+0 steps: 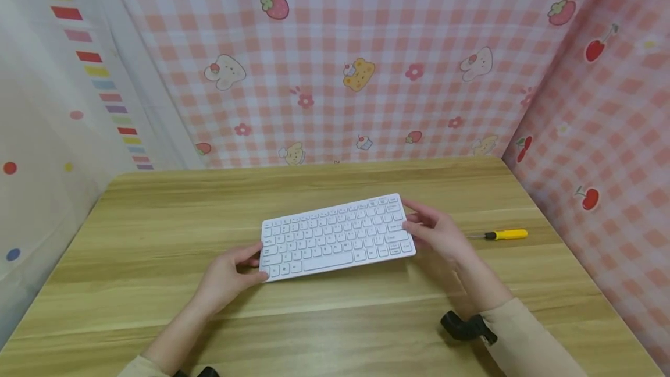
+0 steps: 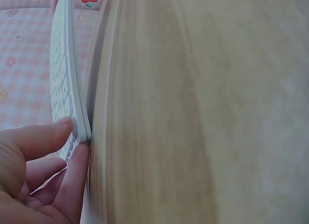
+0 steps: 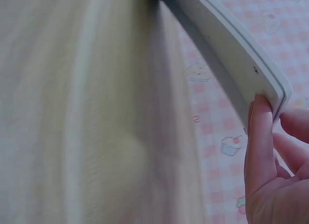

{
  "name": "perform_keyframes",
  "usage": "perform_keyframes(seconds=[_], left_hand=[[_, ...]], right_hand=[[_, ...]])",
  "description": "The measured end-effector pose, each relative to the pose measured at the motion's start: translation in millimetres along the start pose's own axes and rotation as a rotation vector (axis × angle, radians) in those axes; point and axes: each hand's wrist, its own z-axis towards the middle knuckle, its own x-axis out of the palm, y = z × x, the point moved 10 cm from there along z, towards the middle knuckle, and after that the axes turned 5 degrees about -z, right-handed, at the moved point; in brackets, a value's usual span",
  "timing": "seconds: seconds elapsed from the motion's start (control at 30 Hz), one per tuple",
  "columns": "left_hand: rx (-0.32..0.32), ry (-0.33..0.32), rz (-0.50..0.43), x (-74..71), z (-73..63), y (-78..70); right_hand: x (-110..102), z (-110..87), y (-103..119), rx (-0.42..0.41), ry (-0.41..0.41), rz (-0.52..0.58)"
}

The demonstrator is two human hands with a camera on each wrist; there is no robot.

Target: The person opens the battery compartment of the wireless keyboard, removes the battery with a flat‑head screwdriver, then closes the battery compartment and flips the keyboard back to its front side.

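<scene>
A white compact keyboard is held between two hands over the wooden table, its keys facing up and its right end farther from the person in the head view. My left hand pinches the left end near the front corner, thumb on top and fingers below. My right hand pinches the right short side, thumb at the key side. The right wrist view shows the keyboard's pale underside, raised off the table, with fingertips of the right hand against it. In the left wrist view the left hand grips the keyboard corner.
A yellow-handled screwdriver lies on the wooden table, right of the right hand. Pink checked cloth hangs behind the table and along the right side; a white patterned cloth hangs at left. Black wrist mounts sit near the sleeves.
</scene>
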Motion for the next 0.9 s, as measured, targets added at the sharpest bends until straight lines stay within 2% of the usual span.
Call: perform_keyframes(seconds=[0.27, 0.4, 0.63, 0.73, 0.9], left_hand=[[0.022, 0.002, 0.008, 3.8, 1.9, -2.1], [0.019, 0.003, 0.002, 4.4, 1.9, -1.6], [0.006, 0.003, -0.031, 5.9, 2.9, 1.1], [0.007, 0.009, -0.036, 8.3, 3.7, -0.1], [0.01, 0.019, -0.055, 15.4, 6.5, -5.7]], right_hand=[[1.2, -1.4, 27.2, -0.097, 0.03, 0.077], [1.2, -3.4, 37.8, -0.129, 0.018, 0.06], [7.3, -3.5, 50.1, -0.1, 0.02, 0.042], [7.9, -3.3, 63.4, -0.117, 0.01, 0.004], [3.6, -1.1, 92.2, -0.167, -0.056, -0.052]])
